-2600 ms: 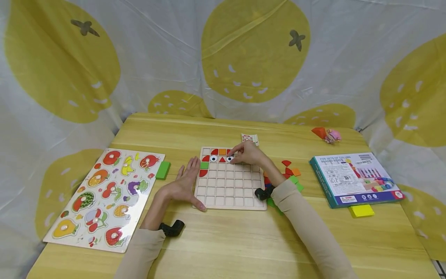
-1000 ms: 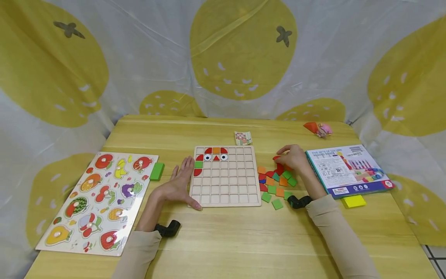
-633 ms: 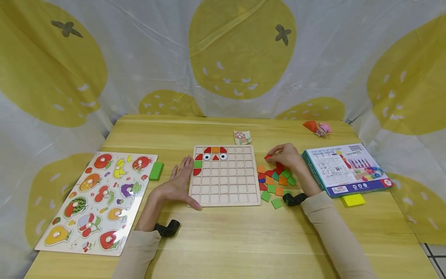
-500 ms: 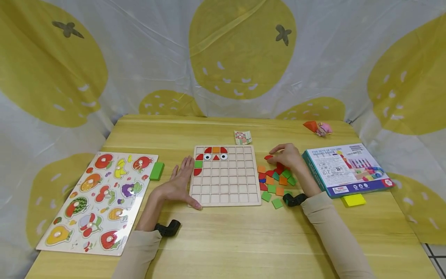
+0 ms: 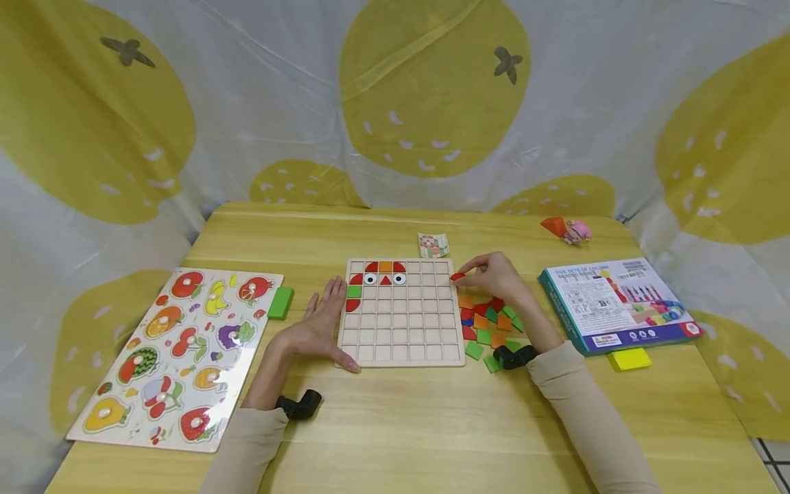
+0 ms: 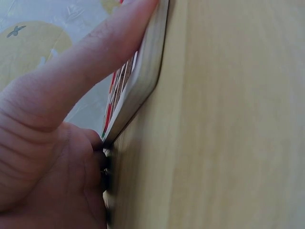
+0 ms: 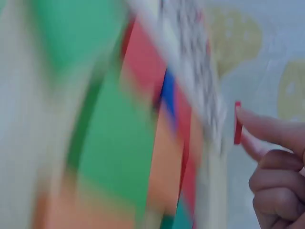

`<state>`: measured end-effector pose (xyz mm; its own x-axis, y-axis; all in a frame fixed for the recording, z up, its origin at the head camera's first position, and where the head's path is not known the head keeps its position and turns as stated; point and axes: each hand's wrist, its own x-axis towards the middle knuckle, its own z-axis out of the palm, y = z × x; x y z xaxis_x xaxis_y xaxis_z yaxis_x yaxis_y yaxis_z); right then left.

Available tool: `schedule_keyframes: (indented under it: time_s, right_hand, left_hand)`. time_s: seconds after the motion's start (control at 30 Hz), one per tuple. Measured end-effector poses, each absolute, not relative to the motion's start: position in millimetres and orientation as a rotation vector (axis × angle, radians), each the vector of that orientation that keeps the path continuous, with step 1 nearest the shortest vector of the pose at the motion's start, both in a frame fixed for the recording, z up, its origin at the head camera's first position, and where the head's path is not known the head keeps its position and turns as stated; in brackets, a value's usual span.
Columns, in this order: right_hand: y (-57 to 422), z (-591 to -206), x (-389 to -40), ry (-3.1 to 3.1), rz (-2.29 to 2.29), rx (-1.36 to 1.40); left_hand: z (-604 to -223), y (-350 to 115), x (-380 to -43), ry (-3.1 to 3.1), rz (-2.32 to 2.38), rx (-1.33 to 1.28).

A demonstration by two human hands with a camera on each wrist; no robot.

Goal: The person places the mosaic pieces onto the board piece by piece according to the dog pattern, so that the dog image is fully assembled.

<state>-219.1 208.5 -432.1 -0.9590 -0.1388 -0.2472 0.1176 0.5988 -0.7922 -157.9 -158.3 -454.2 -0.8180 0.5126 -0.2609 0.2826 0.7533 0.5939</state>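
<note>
A wooden grid board lies mid-table, with red, orange and green tiles and two eye tiles set in its upper left cells. My left hand rests along the board's left side, fingers spread. Its thumb lies over the board's near corner in the left wrist view. Between thumb and forefinger, my right hand pinches a small red tile, held at the board's upper right edge. Just below that hand, loose tiles in red, green, orange and blue are scattered on the table.
A small pattern card lies behind the board. To the left are a fruit puzzle board and a green block. On the right sit a boxed toy, a yellow block and a pink figurine.
My right hand went from the board to the loose tiles, picked up a red tile and has come back left to the board's edge. My left hand has kept its place.
</note>
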Motion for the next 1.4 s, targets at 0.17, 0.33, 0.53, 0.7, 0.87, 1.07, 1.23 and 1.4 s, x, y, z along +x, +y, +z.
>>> schedule_keyframes:
  time_s: [0.17,0.33,0.53,0.7,0.87,1.07,1.23,1.4]
  right_hand:
    - [157,-429,-218,2.500,-1.303,-0.198]
    - [104,-432,-221,2.478,-1.276,-0.346]
    - [65,-439,-225,2.488,-1.245,-0.380]
    - [55,-444,-228,2.490,-1.211,-0.385]
    - [55,-446,-230,2.480,-1.242,-0.374]
    - [58,-446,-231,2.458,-1.239,-0.361]
    - [63,-447,-234,2.439,-1.210,-0.387]
    - [85,-438,-235,2.356,-1.283,-0.468]
  left_hand:
    - [-454,-159,-157,2.546,0.768,0.599]
    - [-453,-158,-157,2.545,0.760,0.596]
    - [-454,-158,-157,2.538,0.763,0.590]
    - [-455,-158,-158,2.532,0.767,0.588]
    - [-456,-158,-159,2.535,0.767,0.587]
    - [-455,-157,-159,2.539,0.758,0.600]
    - [-455,-157,-158,2.536,0.760,0.603]
    - [-455,-158,-158,2.540,0.769,0.603]
